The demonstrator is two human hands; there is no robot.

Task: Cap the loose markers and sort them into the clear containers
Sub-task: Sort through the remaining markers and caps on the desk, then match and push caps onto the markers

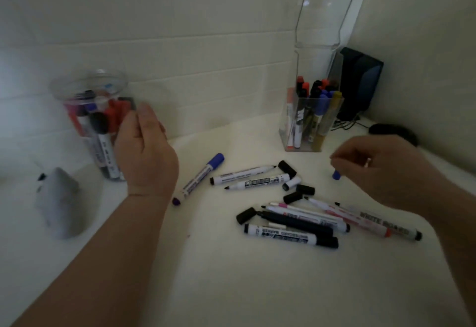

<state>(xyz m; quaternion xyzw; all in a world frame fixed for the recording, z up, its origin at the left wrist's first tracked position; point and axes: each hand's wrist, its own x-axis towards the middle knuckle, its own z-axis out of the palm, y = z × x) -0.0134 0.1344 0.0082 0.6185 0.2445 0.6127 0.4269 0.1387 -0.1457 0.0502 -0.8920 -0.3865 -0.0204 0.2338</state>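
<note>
Several loose markers (291, 231) and black caps (298, 194) lie in a pile on the white table (231, 288). A blue-capped marker (198, 178) lies apart, to their left. My left hand (144, 151) is beside the round clear jar (95, 126) full of markers, fingers curled near its side; contact is unclear. My right hand (381, 169) hovers right of the pile, fingertips pinched on a small blue cap (336, 174). A square clear container (311, 118) with an open lid holds several markers at the back.
A grey crumpled object (58, 200) sits at the left. A black speaker (360, 82) with cables stands in the back right corner, a dark rounded object (394, 132) beside it. White panelled walls close the back and right.
</note>
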